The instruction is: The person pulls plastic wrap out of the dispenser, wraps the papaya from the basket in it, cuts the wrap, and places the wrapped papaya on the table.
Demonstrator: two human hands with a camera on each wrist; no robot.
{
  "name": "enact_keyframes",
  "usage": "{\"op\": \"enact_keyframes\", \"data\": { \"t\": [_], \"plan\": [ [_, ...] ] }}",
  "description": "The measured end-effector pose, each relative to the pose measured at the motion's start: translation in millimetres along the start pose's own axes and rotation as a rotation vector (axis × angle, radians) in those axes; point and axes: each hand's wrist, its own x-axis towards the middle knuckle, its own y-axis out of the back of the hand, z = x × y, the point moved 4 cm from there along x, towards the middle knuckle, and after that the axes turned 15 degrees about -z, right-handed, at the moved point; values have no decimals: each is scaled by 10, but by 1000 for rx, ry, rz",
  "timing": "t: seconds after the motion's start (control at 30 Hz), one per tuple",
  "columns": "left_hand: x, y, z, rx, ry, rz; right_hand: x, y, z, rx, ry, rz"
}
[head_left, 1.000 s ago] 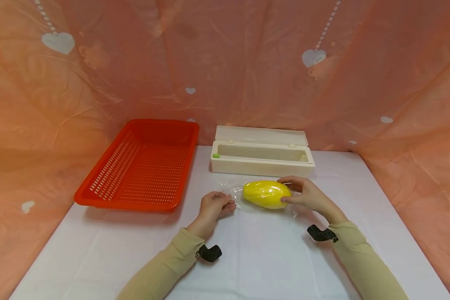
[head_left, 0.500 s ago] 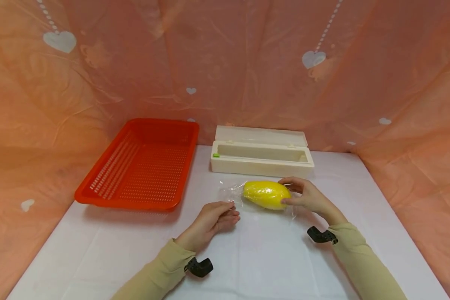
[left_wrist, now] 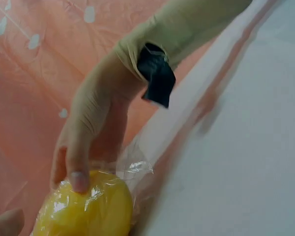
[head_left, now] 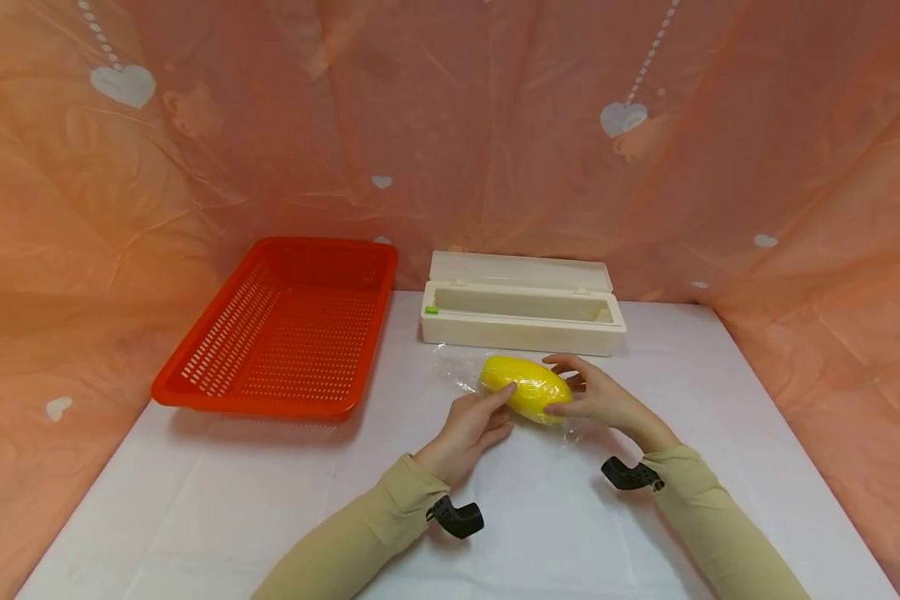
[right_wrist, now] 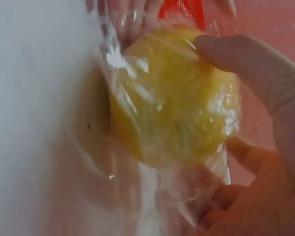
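A yellow oval fruit [head_left: 528, 387] in clear plastic film lies at the middle of the white table, with loose film [head_left: 456, 367] spread off its left end. My right hand [head_left: 607, 404] grips the fruit's right end, thumb on the near side and fingers behind. In the left wrist view, that right hand's thumb [left_wrist: 78, 179] presses on the wrapped fruit [left_wrist: 83, 211]. My left hand [head_left: 468, 433] is at the fruit's near left side, its fingers fairly straight. In the right wrist view, the left fingers [right_wrist: 137, 19] are right at the fruit, and the left thumb stands off it.
Behind the fruit stands a long white box [head_left: 521, 333] with its lid [head_left: 521, 271] raised and a small green slider [head_left: 431, 310] at the left. A red slotted plastic basket [head_left: 255, 408] occupies the table's left side. Pink-orange curtains [head_left: 450, 125] hang around the table.
My left hand has left the loose film, drawn back, then moved right to the fruit. The fruit has turned and shifted slightly left, with my right hand keeping its grip.
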Motion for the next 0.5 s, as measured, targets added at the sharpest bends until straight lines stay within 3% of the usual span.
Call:
{"op": "enact_keyframes", "data": {
  "t": [0.2,0.5],
  "plan": [
    [60,85,29,132,-86,24,19,-181,-76,27,-79,-33],
    [21,309,215,279,-88,23,9,-421,-216,95,-98,-1]
  ]
}}
